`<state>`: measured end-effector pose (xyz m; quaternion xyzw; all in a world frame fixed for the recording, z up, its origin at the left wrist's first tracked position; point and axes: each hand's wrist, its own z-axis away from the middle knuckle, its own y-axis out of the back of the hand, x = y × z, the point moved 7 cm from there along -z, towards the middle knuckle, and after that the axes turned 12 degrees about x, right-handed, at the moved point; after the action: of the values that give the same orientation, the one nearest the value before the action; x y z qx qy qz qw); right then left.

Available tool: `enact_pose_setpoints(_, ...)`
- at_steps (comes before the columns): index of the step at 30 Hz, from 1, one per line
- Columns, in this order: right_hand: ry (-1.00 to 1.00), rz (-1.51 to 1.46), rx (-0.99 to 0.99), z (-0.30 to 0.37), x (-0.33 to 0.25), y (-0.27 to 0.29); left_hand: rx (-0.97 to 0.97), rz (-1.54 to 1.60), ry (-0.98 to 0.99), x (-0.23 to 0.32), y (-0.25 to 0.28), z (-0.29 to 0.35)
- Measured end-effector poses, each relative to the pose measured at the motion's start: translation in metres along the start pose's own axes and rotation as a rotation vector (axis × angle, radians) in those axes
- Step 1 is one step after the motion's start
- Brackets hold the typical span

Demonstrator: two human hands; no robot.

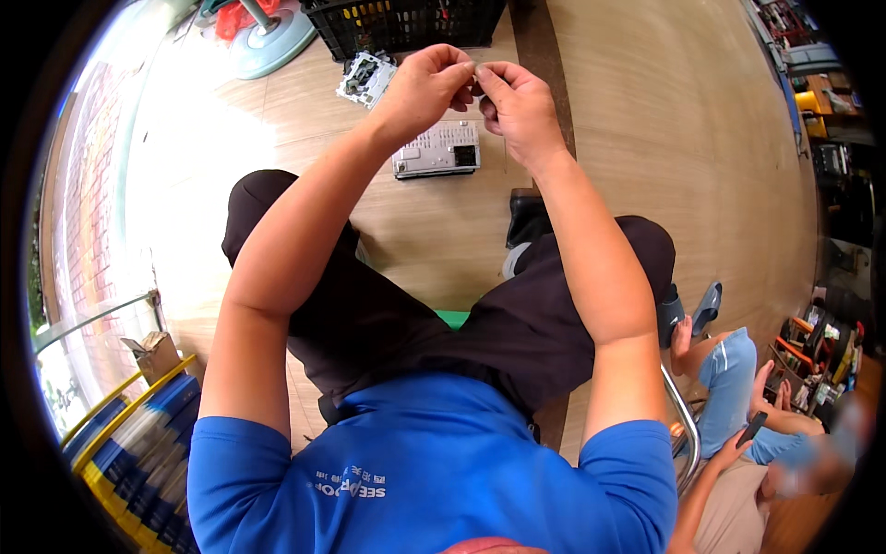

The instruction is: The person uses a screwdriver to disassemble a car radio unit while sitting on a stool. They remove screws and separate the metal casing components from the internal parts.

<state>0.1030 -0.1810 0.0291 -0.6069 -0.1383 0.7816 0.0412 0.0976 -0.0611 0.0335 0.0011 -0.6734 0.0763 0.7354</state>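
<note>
Both my hands are raised over the floor in front of me, fingertips meeting. My left hand (pixel 430 85) is closed in a pinch, thumb against forefinger. My right hand (pixel 520 103) pinches as well, its other fingers curled under. Whatever lies between the fingertips is too small to make out; a dark bit shows there. Below them on the floor rests a flat silver metal box (pixel 429 152) with a printed label and a dark square, resembling a car stereo unit. Left of my left hand lies a silver metal frame (pixel 367 79) with dark mechanism parts on it.
A black plastic crate (pixel 401 26) stands just beyond my hands. To its left is a round pale base (pixel 270 46) with a pole. Yellow-and-blue racks (pixel 138 452) stand at lower left. A seated person (pixel 734 434) with a phone is at lower right, near tools on shelves.
</note>
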Motion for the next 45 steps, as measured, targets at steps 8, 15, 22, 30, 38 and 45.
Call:
enact_pose_setpoints(8, 0.015, 0.001, 0.087, -0.006, 0.009, 0.012, 0.016, -0.089, 0.009, -0.006, -0.004, -0.001)
enact_pose_setpoints(15, 0.040, 0.080, 0.217, -0.030, 0.010, 0.045, 0.125, -0.224, -0.161, 0.032, 0.018, -0.002)
enact_pose_setpoints(22, -0.140, 0.632, 0.485, -0.080, 0.141, 0.167, 0.247, -0.050, -0.097, 0.063, 0.077, -0.009)
enact_pose_setpoints(30, -0.416, 0.637, 0.607, -0.114, 0.290, 0.229, 0.279, -0.263, -0.207, 0.071, 0.123, 0.010)
enact_pose_setpoints(38, -0.316, 0.718, 0.539, -0.218, 0.340, 0.249, 0.332, -0.386, -0.076, 0.059, 0.151, 0.014)
enact_pose_setpoints(45, -0.343, 0.733, 0.602, -0.233, 0.316, 0.241, 0.341, -0.404, -0.002, 0.050, 0.146, 0.006)
